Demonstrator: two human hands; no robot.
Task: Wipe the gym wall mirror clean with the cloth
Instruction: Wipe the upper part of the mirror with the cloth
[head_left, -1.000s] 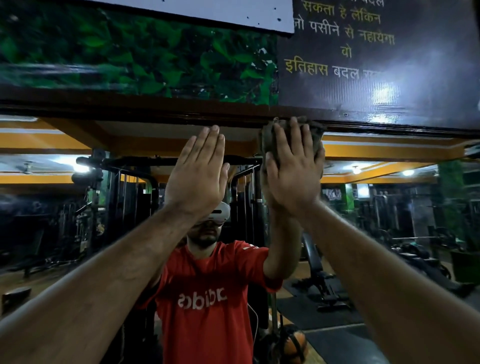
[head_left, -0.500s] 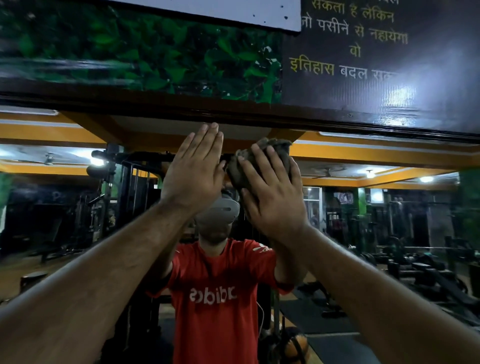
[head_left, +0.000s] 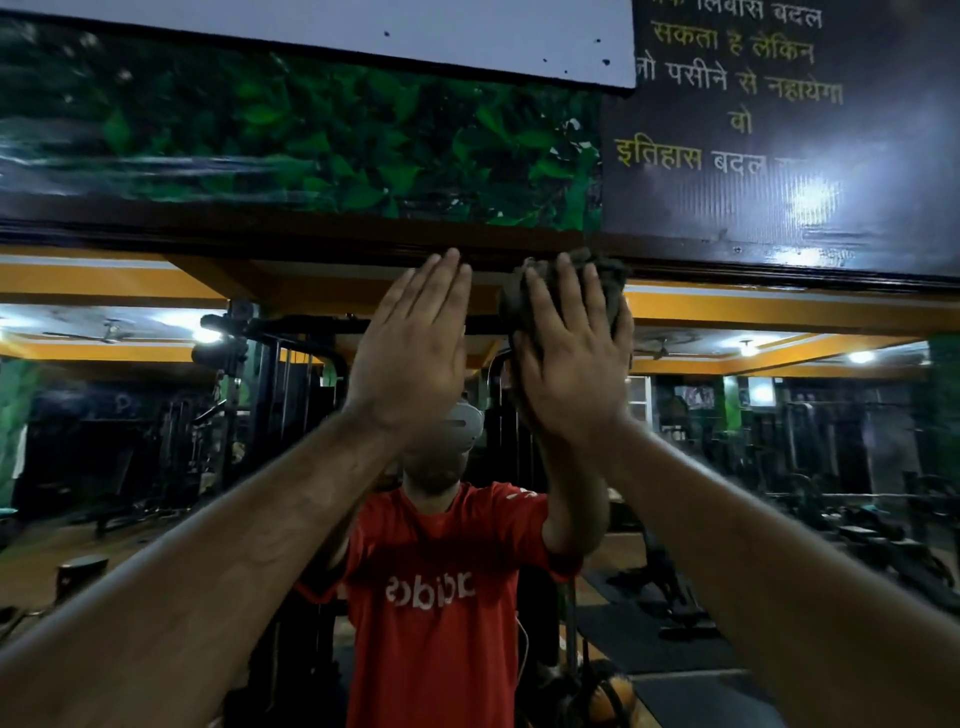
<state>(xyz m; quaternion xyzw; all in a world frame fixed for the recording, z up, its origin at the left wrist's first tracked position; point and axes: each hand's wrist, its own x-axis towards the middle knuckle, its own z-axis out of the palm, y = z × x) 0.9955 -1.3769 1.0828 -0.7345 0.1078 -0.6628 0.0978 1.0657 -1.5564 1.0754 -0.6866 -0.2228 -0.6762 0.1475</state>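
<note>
With fingers spread flat, right hand (head_left: 571, 358) pressing the bunched cloth (head_left: 597, 275) onto the mirror (head_left: 156, 415), right under its top frame (head_left: 260, 231); left hand (head_left: 410, 353) alongside, flat, holding nothing. Unwiped glass probably below and sideways.

Gym interior, seen in a wall mirror (head_left: 156, 415). Reflected: black cable machine (head_left: 270, 384), weight benches (head_left: 883, 535), orange medicine ball (head_left: 608, 701), orange ceiling beams (head_left: 753, 312), ceiling lights (head_left: 861, 357). Above: leaf mural (head_left: 311, 135), black board with Hindi motto (head_left: 753, 130).
</note>
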